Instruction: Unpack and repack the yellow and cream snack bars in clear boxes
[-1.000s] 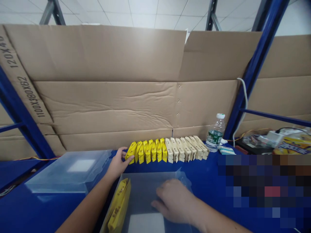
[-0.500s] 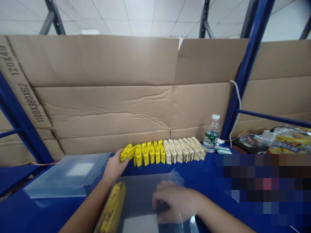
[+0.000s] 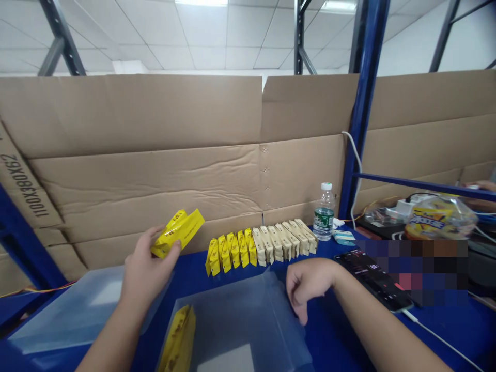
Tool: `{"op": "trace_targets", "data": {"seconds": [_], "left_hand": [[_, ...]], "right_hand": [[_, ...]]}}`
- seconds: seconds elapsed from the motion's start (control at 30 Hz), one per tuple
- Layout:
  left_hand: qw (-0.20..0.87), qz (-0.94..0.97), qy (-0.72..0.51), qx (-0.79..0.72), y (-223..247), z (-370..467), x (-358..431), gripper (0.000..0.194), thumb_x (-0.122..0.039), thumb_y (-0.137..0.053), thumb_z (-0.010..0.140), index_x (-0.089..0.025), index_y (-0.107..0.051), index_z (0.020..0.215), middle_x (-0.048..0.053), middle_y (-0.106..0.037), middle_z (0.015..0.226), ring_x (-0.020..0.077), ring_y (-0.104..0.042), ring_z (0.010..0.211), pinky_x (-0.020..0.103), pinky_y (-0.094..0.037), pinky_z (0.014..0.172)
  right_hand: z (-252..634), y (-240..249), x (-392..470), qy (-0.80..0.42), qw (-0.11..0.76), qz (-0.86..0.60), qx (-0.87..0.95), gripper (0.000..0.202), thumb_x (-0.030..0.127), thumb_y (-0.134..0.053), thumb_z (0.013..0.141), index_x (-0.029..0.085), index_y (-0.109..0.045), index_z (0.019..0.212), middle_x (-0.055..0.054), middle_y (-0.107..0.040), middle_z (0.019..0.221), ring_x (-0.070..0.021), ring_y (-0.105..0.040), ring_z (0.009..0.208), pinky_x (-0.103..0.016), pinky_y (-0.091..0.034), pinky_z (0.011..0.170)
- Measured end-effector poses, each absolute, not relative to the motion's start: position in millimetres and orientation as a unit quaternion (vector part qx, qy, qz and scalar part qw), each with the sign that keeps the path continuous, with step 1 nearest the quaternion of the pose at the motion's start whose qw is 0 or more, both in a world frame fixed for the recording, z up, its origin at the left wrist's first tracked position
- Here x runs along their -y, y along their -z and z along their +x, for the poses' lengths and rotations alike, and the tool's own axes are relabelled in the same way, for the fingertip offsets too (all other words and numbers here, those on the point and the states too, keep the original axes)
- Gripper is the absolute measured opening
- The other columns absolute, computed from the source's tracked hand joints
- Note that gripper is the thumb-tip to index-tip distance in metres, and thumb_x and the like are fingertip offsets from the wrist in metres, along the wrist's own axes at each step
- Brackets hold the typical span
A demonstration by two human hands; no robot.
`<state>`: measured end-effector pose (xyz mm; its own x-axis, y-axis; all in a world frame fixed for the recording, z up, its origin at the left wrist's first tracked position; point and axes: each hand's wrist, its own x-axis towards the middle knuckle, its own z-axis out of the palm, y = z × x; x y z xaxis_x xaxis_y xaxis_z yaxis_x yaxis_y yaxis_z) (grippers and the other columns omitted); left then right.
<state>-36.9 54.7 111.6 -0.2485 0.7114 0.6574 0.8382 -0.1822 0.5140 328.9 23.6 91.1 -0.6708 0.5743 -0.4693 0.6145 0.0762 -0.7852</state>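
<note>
My left hand (image 3: 153, 256) grips a shiny yellow packet (image 3: 178, 233) with dark print, raised above the table between thumb and fingers. A clear plastic box (image 3: 236, 310) lies in front of me, with another yellow packet (image 3: 179, 336) along its left wall and a white rectangle on its bottom. Beside the box's right edge, my right hand (image 3: 308, 284) hangs with loosely bent fingers and the thumb pointing down; it holds nothing visible. Behind the box stands a row of yellow packets (image 3: 232, 250), continued on the right by several cream packets (image 3: 284, 242).
A second clear plastic container (image 3: 73, 310) lies at the left. To the right are a water bottle (image 3: 324, 214), a phone (image 3: 372, 279) with a white cable and a bagged yellow snack pack (image 3: 434, 219). Cardboard (image 3: 155, 113) walls the back; a blue post (image 3: 362, 113) rises at right.
My left hand has lifted the yellow packet off the row's left end. My right hand has moved from within the box's outline to its right edge. The view has shifted, bringing the phone into sight.
</note>
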Motion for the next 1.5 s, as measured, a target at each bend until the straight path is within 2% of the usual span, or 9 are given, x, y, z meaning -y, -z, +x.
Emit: {"op": "trace_targets", "data": {"seconds": [0.1, 0.23, 0.37, 0.67, 0.83, 0.93, 1.17, 1.33, 1.5], "left_hand": [[0.151, -0.675, 0.45, 0.564, -116, -18, -36, 0.047, -0.052, -0.053, 0.083, -0.026, -0.056, 0.122, 0.007, -0.072, 0.112, 0.0305, -0.07, 0.099, 0.041, -0.056, 0.083], [0.249, -0.797, 0.365, 0.413, -112, 14, -11, 0.033, -0.037, -0.049, 0.089, -0.026, -0.059, 0.117, 0.008, -0.076, 0.102, 0.0275, -0.072, 0.088, 0.041, -0.058, 0.077], [0.309, -0.85, 0.307, 0.297, -106, 39, 15, 0.035, -0.023, -0.046, 0.087, -0.029, -0.062, 0.119, 0.007, -0.077, 0.101, 0.0268, -0.074, 0.081, 0.039, -0.059, 0.065], [0.183, -0.926, 0.203, 0.262, -89, 63, 33, 0.07, -0.033, -0.066, 0.082, -0.042, -0.041, 0.147, 0.013, -0.066, 0.132, 0.0378, -0.068, 0.111, 0.055, -0.062, 0.08], [0.066, -0.909, 0.287, 0.294, -100, 26, 25, 0.074, -0.054, -0.068, 0.082, -0.043, -0.037, 0.148, 0.005, -0.069, 0.129, 0.0291, -0.071, 0.107, 0.041, -0.064, 0.083], [0.044, -0.883, 0.317, 0.342, -87, -3, 13, 0.053, -0.05, -0.066, 0.084, -0.044, -0.053, 0.135, 0.0, -0.073, 0.122, 0.025, -0.074, 0.101, 0.035, -0.064, 0.081], [-0.01, -0.848, 0.339, 0.406, -31, -34, -11, 0.033, -0.056, -0.062, 0.084, -0.044, -0.066, 0.115, -0.002, -0.072, 0.121, 0.0255, -0.071, 0.108, 0.043, -0.06, 0.092], [-0.08, -0.805, 0.293, 0.51, -22, -31, -12, 0.049, -0.067, -0.054, 0.084, -0.039, -0.064, 0.123, 0.004, -0.07, 0.125, 0.0311, -0.065, 0.115, 0.054, -0.055, 0.097], [-0.114, -0.8, 0.225, 0.544, -43, -18, -5, 0.065, -0.072, -0.044, 0.083, -0.028, -0.065, 0.126, 0.01, -0.07, 0.126, 0.0357, -0.062, 0.121, 0.061, -0.047, 0.104]], "right_hand": [[330, -95, -23, 0.527, -0.082, 0.403, -0.744, 0.03, 0.028, -0.062, 0.085, 0.015, -0.067, 0.057, 0.001, -0.067, 0.054, -0.0072, -0.062, 0.051, -0.015, -0.04, 0.049], [297, -88, -15, 0.575, -0.371, 0.346, -0.642, 0.047, 0.062, -0.068, 0.079, 0.014, -0.068, 0.083, -0.007, -0.076, 0.084, -0.0149, -0.073, 0.068, -0.017, -0.043, 0.041], [260, -79, -2, 0.64, -0.411, 0.374, -0.53, 0.063, 0.073, -0.071, 0.071, 0.012, -0.069, 0.085, -0.008, -0.074, 0.079, -0.0162, -0.072, 0.066, -0.019, -0.051, 0.045], [251, -73, 4, 0.656, -0.476, 0.324, -0.488, 0.04, 0.04, -0.081, 0.07, 0.016, -0.073, 0.1, -0.005, -0.074, 0.09, -0.0178, -0.069, 0.08, -0.03, -0.054, 0.075], [291, -95, -5, 0.467, -0.59, 0.408, -0.517, 0.04, 0.035, -0.066, 0.075, 0.019, -0.061, 0.112, -0.005, -0.071, 0.1, -0.0209, -0.069, 0.087, -0.034, -0.055, 0.077], [330, -104, 5, 0.403, -0.513, 0.516, -0.555, 0.042, 0.033, -0.059, 0.078, 0.019, -0.054, 0.117, -0.005, -0.07, 0.097, -0.0196, -0.067, 0.072, -0.031, -0.053, 0.062], [361, -75, 72, 0.174, -0.096, 0.709, -0.676, 0.022, 0.03, -0.062, 0.078, 0.023, -0.067, 0.099, -0.007, -0.072, 0.084, -0.0259, -0.068, 0.077, -0.033, -0.048, 0.067], [360, -40, 103, 0.141, -0.211, 0.736, -0.627, 0.06, 0.041, -0.062, 0.081, 0.022, -0.054, 0.138, -0.012, -0.072, 0.114, -0.028, -0.071, 0.1, -0.037, -0.055, 0.085], [367, 4, 124, 0.099, -0.373, 0.711, -0.588, 0.05, 0.052, -0.066, 0.079, 0.018, -0.067, 0.116, -0.011, -0.076, 0.104, -0.0264, -0.074, 0.09, -0.032, -0.06, 0.078]]}}
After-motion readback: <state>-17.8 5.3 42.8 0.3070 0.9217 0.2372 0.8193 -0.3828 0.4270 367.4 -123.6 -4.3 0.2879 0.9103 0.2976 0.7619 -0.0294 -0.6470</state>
